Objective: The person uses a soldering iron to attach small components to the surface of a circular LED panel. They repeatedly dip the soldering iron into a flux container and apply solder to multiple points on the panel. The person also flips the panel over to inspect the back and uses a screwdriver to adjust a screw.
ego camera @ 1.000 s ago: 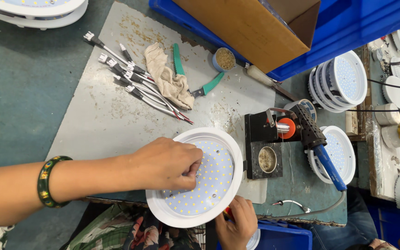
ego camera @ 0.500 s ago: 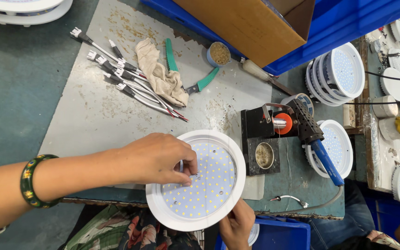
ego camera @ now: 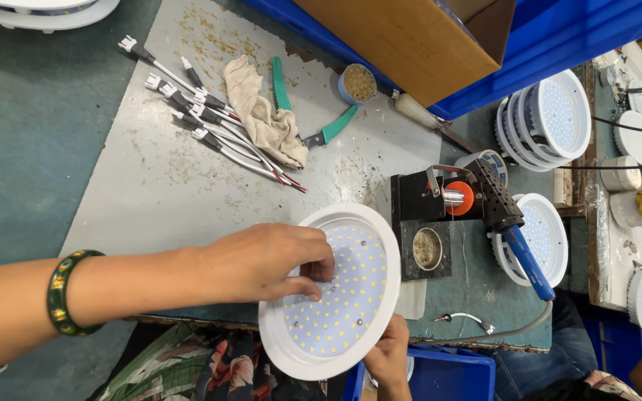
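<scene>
Grey metal sheet (ego camera: 150, 186) on green bench, left hand (ego camera: 261, 261) fingers pinching on round lamp (ego camera: 336, 293), right hand (ego camera: 389, 356) gripping its rim

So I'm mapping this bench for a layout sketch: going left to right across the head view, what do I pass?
Bangle → wire leads → rag → green pliers → LED panel → black fixture → blue-handled iron → stacked lamps.

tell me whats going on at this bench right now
A person is working on a round white LED light panel at a workbench. The left hand presses its fingertips onto the panel's dotted face, while the right hand grips the rim from below. A bundle of connector wires, a rag and a soldering iron lie untouched nearby.
</scene>
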